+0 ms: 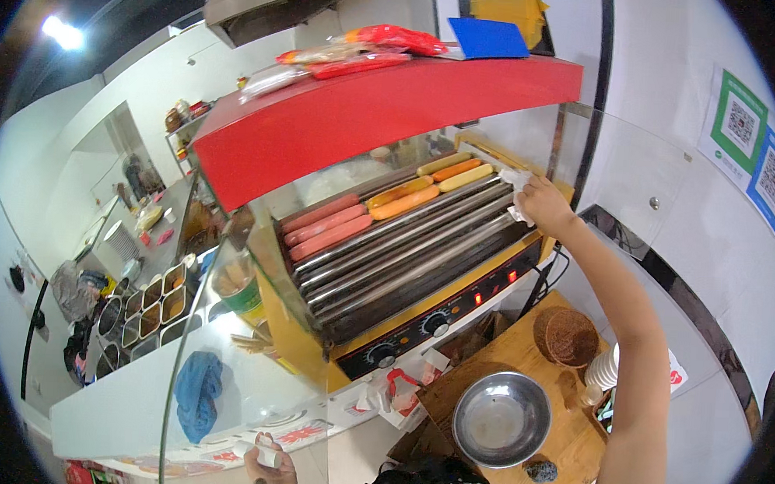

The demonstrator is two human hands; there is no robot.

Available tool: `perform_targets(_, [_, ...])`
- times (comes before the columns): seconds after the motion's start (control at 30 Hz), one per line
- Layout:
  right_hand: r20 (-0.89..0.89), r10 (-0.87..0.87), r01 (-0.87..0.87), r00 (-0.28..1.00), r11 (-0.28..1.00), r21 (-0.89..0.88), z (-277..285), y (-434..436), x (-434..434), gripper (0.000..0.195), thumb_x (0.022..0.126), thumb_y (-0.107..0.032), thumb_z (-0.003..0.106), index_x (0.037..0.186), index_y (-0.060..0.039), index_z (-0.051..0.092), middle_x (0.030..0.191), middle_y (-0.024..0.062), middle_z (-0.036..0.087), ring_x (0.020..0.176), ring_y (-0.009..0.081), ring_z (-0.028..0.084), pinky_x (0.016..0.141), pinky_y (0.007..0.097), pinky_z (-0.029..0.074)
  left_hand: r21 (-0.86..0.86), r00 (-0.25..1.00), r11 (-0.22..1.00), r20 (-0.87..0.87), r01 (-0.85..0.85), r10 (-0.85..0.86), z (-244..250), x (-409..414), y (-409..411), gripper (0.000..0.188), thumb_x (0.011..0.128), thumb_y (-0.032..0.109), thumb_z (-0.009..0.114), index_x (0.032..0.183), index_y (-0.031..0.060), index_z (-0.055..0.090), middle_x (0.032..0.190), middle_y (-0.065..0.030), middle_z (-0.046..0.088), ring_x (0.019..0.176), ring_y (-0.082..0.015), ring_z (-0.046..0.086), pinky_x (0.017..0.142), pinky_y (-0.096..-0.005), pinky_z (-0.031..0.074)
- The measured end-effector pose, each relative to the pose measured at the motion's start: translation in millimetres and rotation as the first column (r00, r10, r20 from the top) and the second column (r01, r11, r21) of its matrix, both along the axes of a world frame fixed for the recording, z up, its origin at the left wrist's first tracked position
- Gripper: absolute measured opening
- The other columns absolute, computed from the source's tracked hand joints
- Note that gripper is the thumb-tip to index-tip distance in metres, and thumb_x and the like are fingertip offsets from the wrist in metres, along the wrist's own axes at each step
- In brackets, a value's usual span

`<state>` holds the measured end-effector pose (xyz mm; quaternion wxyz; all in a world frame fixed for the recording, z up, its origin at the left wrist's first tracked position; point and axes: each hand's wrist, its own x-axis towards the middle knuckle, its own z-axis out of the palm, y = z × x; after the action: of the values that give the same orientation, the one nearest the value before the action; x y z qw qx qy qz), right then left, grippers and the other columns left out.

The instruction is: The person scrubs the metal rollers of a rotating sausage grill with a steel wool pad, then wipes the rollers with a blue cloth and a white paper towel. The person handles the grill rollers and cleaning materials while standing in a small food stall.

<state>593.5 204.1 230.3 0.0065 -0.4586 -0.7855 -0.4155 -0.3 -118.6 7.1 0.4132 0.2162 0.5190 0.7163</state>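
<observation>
At the right end of a hot dog roller grill, my right hand grips a crumpled white tissue against the roller ends. Pink sausages lie at the left on the rear rollers; orange and yellow sausages sit farther right. The front metal rollers carry no sausages. Low in the view, my left hand holds a small white paper roll, seen through a glass panel. Two red indicator lights glow on the grill's front, beside its knobs.
A red canopy with bagged packs overhangs the grill. Glass side panels flank it. A steel bowl and a woven basket stand on a wooden table. A blue cloth lies on the white counter.
</observation>
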Motion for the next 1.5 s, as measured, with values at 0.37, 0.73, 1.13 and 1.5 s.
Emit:
perform_targets(0.37, [-0.190, 0.296, -0.293, 0.936, 0.955, 0.044, -10.2, -26.0, -63.1, 0.007, 0.068, -0.009, 0.060, 0.074, -0.0049, 0.061, 0.074, 0.0078, 0.059, 0.078, 0.0234, 0.055, 0.076, 0.0346, 0.044, 0.061, 0.785, 0.989, 0.615, -0.136, 0.070, 47.6, 28.3, -8.9, 0.038, 0.082, 0.018, 0.057, 0.115, -0.0008, 0.053, 0.100, -0.0109, 0.060, 0.076, -0.0199, 0.063, 0.059, -0.0246, 0.055])
perform_targets(0.73, [-0.507, 0.496, -0.566, 0.705, 0.824, 0.020, -13.8, -70.1, -175.4, 0.018, 0.063, -0.003, 0.068, 0.079, -0.0028, 0.059, 0.084, 0.0125, 0.062, 0.086, 0.0288, 0.058, 0.084, 0.0394, 0.044, 0.027, 0.843, 0.989, 0.526, -0.146, 0.110, 49.5, 36.0, -9.0, 0.038, 0.085, 0.022, 0.055, 0.118, 0.0033, 0.051, 0.099, -0.0089, 0.060, 0.076, -0.0163, 0.062, 0.053, -0.0228, 0.054])
perform_targets(1.13, [-0.697, 0.595, -0.760, 0.400, 0.640, 0.111, -30.1, -96.3, -282.9, 0.022, 0.070, -0.005, 0.064, 0.091, -0.0057, 0.065, 0.098, 0.0051, 0.063, 0.094, 0.0240, 0.055, 0.084, 0.0370, 0.044, -0.048, 0.854, 0.997, -0.520, -0.058, 0.025, 33.0, 24.8, -15.0, 0.030, 0.081, 0.009, 0.060, 0.110, 0.0032, 0.056, 0.102, -0.0096, 0.062, 0.085, -0.0195, 0.060, 0.072, -0.0291, 0.051])
perform_targets(1.5, [-0.834, 0.364, -0.783, 0.414, 0.609, -0.123, -3.1, -67.5, -308.5, 0.022, 0.071, 0.004, 0.056, 0.088, -0.0041, 0.068, 0.085, 0.0123, 0.065, 0.085, 0.0332, 0.058, 0.078, 0.0408, 0.041, 0.275, 0.834, 0.937, 0.445, 0.218, -0.325, -5.8, -22.0, -31.9, 0.041, 0.092, 0.025, 0.053, 0.124, 0.0002, 0.051, 0.111, -0.0124, 0.061, 0.098, -0.0217, 0.057, 0.088, -0.0377, 0.049])
